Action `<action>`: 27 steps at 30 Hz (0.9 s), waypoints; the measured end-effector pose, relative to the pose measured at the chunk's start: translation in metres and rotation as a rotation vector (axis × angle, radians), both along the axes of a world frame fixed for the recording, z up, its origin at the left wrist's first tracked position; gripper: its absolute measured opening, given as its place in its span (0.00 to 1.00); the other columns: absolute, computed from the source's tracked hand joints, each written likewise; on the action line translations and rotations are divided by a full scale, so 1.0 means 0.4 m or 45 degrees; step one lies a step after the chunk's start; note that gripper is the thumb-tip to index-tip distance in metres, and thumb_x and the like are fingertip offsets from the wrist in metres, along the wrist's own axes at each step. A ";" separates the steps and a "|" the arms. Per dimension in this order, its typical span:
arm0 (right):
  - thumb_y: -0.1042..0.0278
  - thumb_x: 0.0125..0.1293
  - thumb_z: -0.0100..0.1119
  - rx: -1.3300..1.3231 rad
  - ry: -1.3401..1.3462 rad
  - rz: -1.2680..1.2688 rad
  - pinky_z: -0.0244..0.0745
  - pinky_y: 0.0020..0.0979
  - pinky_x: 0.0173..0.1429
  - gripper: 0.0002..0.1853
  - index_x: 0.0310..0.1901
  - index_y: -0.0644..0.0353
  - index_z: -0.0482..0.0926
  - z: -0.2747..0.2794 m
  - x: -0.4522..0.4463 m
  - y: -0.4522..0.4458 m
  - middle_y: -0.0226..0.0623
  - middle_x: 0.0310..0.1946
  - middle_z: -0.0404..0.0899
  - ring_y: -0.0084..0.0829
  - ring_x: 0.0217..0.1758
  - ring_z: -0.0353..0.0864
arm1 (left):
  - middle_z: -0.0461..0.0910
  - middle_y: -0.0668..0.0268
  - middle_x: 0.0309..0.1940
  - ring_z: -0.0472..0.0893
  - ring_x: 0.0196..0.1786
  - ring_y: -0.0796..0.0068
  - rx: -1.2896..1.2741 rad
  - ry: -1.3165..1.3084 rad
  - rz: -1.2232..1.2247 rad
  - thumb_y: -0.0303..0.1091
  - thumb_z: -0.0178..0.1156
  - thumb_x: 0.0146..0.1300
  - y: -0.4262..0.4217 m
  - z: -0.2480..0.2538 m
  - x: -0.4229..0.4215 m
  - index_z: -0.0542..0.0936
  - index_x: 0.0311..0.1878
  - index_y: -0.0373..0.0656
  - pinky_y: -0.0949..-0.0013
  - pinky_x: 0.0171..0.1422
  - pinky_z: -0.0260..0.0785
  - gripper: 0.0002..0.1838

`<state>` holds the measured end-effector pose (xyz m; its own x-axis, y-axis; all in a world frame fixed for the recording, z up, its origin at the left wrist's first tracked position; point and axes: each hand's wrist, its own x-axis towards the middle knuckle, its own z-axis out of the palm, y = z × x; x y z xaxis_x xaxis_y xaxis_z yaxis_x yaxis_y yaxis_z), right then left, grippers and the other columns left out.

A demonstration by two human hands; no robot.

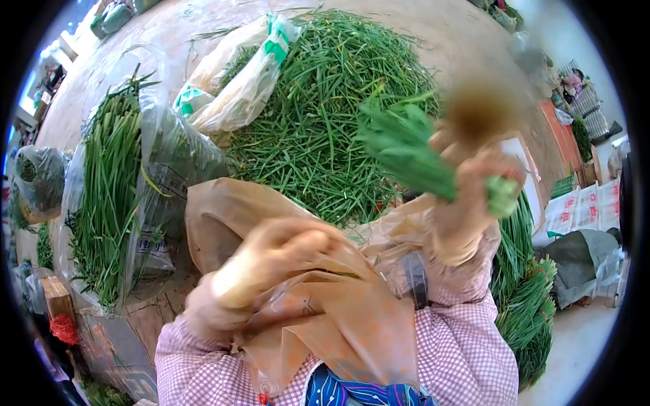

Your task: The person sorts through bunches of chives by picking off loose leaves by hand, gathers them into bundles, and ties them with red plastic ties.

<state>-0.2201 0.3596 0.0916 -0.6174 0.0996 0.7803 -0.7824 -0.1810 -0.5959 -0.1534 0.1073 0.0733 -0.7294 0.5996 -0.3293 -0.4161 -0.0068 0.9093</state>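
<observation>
My right hand (474,179) is closed around a bunch of green chives (413,149), raised at the right of the lap. The pale cut ends stick out on the right of the fist, and the leaves point left, smeared by motion. My left hand (284,247) hovers over the brownish plastic sheet (338,325) that covers the lap. Motion blurs its fingers, and I cannot make out anything in them. Beyond the knees lies a big loose heap of chives (325,101).
At left stands a clear plastic bag (152,169) beside upright chives (108,196). A white and green plastic bag (244,88) lies on the heap. Stacked chive bundles (525,318) are at my right. A brown blurred spot covers part of the upper right.
</observation>
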 end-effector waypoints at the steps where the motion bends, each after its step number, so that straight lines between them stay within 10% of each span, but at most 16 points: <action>1: 0.71 0.64 0.62 0.041 0.090 0.038 0.76 0.50 0.52 0.09 0.44 0.54 0.74 0.004 0.014 -0.040 0.38 0.30 0.81 0.39 0.38 0.83 | 0.76 0.54 0.56 0.73 0.60 0.68 0.196 0.020 -0.130 0.55 0.52 0.68 0.029 -0.026 -0.001 0.71 0.62 0.33 0.63 0.66 0.63 0.33; 4: 0.68 0.65 0.62 -0.121 0.062 0.163 0.75 0.50 0.52 0.10 0.46 0.53 0.73 -0.019 0.030 -0.112 0.37 0.31 0.80 0.39 0.40 0.82 | 0.58 0.55 0.71 0.60 0.72 0.65 0.738 -0.071 -0.076 0.58 0.51 0.68 0.131 -0.051 0.017 0.56 0.72 0.37 0.60 0.75 0.49 0.41; 11: 0.67 0.67 0.59 -0.627 -0.831 0.219 0.69 0.40 0.63 0.12 0.49 0.51 0.70 -0.132 0.135 -0.189 0.38 0.50 0.75 0.36 0.55 0.75 | 0.71 0.60 0.58 0.71 0.62 0.62 1.398 -0.226 0.925 0.34 0.63 0.62 0.249 -0.100 -0.066 0.63 0.66 0.42 0.56 0.69 0.62 0.31; 16: 0.70 0.64 0.62 -0.315 -1.079 0.375 0.69 0.36 0.62 0.17 0.54 0.56 0.72 -0.150 0.159 -0.124 0.38 0.49 0.76 0.32 0.55 0.75 | 0.80 0.59 0.44 0.77 0.55 0.62 1.114 -0.200 1.058 0.25 0.64 0.57 0.173 -0.111 -0.065 0.66 0.62 0.39 0.58 0.62 0.70 0.29; 20: 0.67 0.63 0.65 0.725 -1.107 0.129 0.74 0.25 0.45 0.22 0.56 0.65 0.70 -0.164 0.135 -0.081 0.33 0.37 0.78 0.22 0.38 0.76 | 0.82 0.59 0.42 0.80 0.51 0.64 0.727 -0.006 1.019 0.25 0.67 0.54 0.164 -0.152 -0.054 0.71 0.58 0.35 0.63 0.60 0.71 0.27; 27: 0.56 0.74 0.49 0.241 -1.000 0.279 0.71 0.26 0.53 0.24 0.61 0.68 0.69 -0.265 0.187 -0.148 0.34 0.46 0.79 0.26 0.46 0.77 | 0.76 0.59 0.58 0.75 0.60 0.65 0.728 -0.026 0.575 0.27 0.66 0.54 0.128 -0.158 -0.040 0.72 0.61 0.37 0.61 0.64 0.69 0.29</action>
